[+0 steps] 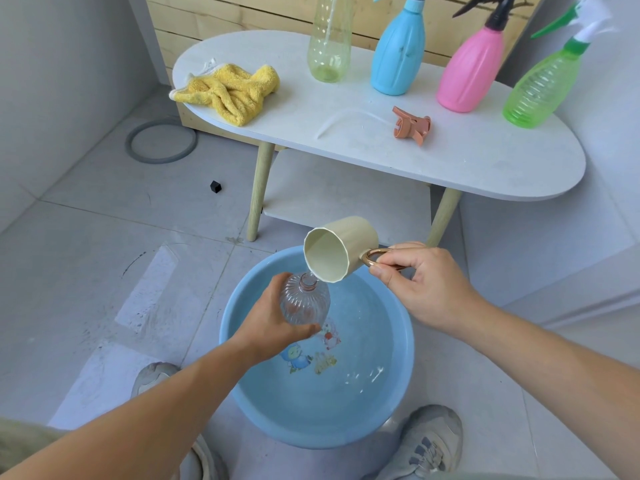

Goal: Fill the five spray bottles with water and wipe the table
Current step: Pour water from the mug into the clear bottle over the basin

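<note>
My left hand [268, 327] grips a clear ribbed bottle [304, 303] with no cap, held over a blue basin [242, 386] of water on the floor. My right hand [420, 280] pinches the copper handle of a cream cup [341, 249], tipped so its lip is at the bottle's neck. On the white table [467, 164] stand a yellowish clear bottle [327, 46], a blue bottle [398, 53], a pink bottle [472, 71] and a green bottle [543, 86]. A loose orange spray head [412, 124] with its tube lies on the table. A yellow cloth [230, 90] is crumpled at the table's left end.
The table has wooden legs and a lower shelf [346, 188]. A grey ring [161, 142] and a small black cube [215, 186] lie on the tiled floor at left. My shoes [427, 441] flank the basin. A wooden panel stands behind the table.
</note>
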The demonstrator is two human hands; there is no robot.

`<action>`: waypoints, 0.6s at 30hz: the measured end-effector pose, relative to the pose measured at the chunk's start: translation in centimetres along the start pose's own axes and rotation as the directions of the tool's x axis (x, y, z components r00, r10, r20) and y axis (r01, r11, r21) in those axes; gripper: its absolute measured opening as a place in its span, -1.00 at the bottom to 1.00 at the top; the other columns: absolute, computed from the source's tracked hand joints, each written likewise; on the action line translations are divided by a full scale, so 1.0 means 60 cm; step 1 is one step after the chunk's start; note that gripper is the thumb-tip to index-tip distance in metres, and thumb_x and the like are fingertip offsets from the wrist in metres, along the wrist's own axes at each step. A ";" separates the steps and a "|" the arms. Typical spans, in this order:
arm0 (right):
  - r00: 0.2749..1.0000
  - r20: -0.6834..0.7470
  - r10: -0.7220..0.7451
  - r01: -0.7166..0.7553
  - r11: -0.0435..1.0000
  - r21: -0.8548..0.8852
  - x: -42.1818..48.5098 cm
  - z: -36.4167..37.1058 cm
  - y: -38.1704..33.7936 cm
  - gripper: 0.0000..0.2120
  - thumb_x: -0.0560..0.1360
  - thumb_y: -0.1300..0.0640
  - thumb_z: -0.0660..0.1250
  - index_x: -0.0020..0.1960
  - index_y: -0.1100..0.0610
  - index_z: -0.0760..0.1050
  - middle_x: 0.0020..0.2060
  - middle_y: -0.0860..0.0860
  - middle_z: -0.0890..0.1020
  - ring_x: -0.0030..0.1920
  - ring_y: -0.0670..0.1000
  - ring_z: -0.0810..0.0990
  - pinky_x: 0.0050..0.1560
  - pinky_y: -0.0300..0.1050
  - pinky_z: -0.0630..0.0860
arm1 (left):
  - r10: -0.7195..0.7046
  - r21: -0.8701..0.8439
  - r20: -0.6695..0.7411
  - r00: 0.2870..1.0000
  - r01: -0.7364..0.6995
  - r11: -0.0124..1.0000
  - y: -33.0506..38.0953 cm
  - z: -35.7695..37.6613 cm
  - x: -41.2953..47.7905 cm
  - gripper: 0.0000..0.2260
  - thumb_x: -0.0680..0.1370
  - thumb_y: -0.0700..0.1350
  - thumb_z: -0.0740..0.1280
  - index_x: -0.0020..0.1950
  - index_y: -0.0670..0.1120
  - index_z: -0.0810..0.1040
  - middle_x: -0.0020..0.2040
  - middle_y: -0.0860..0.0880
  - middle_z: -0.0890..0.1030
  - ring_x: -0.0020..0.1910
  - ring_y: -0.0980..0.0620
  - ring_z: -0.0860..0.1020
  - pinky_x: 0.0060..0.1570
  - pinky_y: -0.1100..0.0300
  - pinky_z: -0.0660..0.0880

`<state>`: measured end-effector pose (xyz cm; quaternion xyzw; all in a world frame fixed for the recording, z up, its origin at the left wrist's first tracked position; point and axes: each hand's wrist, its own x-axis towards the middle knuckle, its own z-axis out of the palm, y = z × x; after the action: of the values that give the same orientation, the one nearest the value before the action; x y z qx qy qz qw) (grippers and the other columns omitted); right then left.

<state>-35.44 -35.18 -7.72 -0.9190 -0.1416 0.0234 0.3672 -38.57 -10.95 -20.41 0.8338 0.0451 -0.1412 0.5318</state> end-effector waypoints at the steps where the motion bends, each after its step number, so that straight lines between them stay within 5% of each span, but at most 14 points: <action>1: 1.000 0.000 -0.007 0.007 1.000 -0.005 0.000 0.000 0.000 -0.91 0.51 0.09 0.42 -0.13 0.04 0.70 -0.15 -0.13 0.69 0.07 -0.08 0.59 0.15 -0.05 0.49 | 0.001 0.000 -0.001 1.000 -0.001 1.000 0.001 0.000 0.000 -0.20 0.34 -0.03 0.65 0.42 0.17 0.24 0.23 0.22 0.47 0.19 0.13 0.52 0.08 0.27 0.46; 18: 0.990 0.001 -0.142 0.141 0.983 -0.115 0.004 -0.003 0.003 -0.84 0.52 0.11 0.41 -0.22 0.11 0.63 -0.30 -0.04 0.62 -0.04 0.01 0.57 0.06 -0.18 0.43 | -0.002 0.040 -0.007 1.000 0.003 0.999 -0.006 0.002 0.003 -0.14 0.32 0.03 0.65 0.49 0.11 0.23 0.31 0.14 0.45 0.26 0.06 0.49 0.21 0.14 0.49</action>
<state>-35.13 -35.38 -7.71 -0.9262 -0.2064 -0.0143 0.3152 -38.49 -10.90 -20.82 0.8447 0.0452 -0.1399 0.5147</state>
